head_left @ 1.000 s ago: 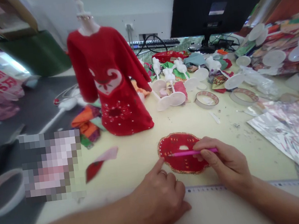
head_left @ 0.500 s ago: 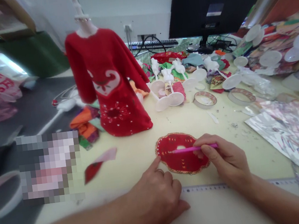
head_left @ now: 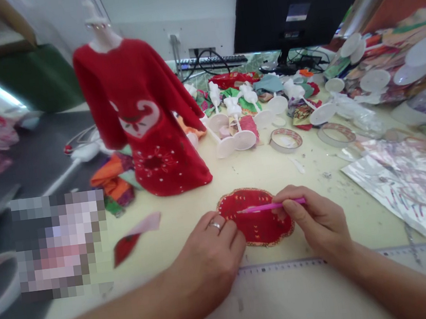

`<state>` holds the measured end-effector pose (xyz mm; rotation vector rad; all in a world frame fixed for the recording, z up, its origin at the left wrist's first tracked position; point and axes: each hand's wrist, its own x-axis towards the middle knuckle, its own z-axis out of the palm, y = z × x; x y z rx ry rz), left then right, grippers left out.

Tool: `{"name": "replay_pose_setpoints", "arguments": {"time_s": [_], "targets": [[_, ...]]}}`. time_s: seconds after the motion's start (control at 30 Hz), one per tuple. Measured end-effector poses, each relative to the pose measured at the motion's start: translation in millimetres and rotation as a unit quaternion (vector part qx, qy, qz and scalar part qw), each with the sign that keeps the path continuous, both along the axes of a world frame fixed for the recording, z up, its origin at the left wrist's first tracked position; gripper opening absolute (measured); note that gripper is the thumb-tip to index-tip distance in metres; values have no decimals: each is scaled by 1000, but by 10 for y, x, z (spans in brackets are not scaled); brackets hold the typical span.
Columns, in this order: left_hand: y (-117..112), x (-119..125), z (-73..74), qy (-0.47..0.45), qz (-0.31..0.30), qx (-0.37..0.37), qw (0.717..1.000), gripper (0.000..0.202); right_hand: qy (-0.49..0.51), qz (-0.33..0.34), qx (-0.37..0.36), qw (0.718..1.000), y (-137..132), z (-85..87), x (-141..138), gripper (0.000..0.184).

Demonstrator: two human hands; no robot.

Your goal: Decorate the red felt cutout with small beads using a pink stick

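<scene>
A small oval red fabric piece (head_left: pixel 257 216) with gold trim lies flat on the cream table. My right hand (head_left: pixel 313 219) is closed on a thin pink pen (head_left: pixel 269 206), whose tip rests on the fabric. My left hand (head_left: pixel 209 258), wearing a ring, has its fingers curled and pressed on the fabric's left edge. A red doll dress (head_left: pixel 146 121) stands on a white mannequin stand behind the fabric, to the left.
A clear ruler (head_left: pixel 326 261) lies along the near edge. Two tape rolls (head_left: pixel 286 139), white plastic doll stands (head_left: pixel 232 126), fabric scraps (head_left: pixel 112 179), a foil sheet (head_left: pixel 401 177) and a black monitor (head_left: pixel 295 4) crowd the back and right. A red scrap (head_left: pixel 124 245) lies left.
My left hand has moved from pointing beside the fabric to pressing its fingers on the fabric's left edge. The view has shifted slightly, and the pen stays on the fabric.
</scene>
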<state>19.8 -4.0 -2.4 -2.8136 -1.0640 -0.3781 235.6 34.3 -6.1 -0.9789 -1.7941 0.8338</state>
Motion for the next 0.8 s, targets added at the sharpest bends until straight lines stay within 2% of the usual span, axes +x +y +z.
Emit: {"name": "replay_pose_setpoints", "arguments": {"time_s": [0.17,0.3,0.47,0.8], "targets": [[95,-68,-10,8,5,-5,1000,18,9,16,3,1000,-1,37,37,14],[149,-105,-16,8,20,-21,1000,16,1,89,20,996,-20,78,66,14],[188,-118,-34,-5,42,-4,999,16,-43,172,62,982,-47,126,51,13],[171,-111,-50,-28,30,8,999,19,-89,195,56,975,-52,106,14,10]]}}
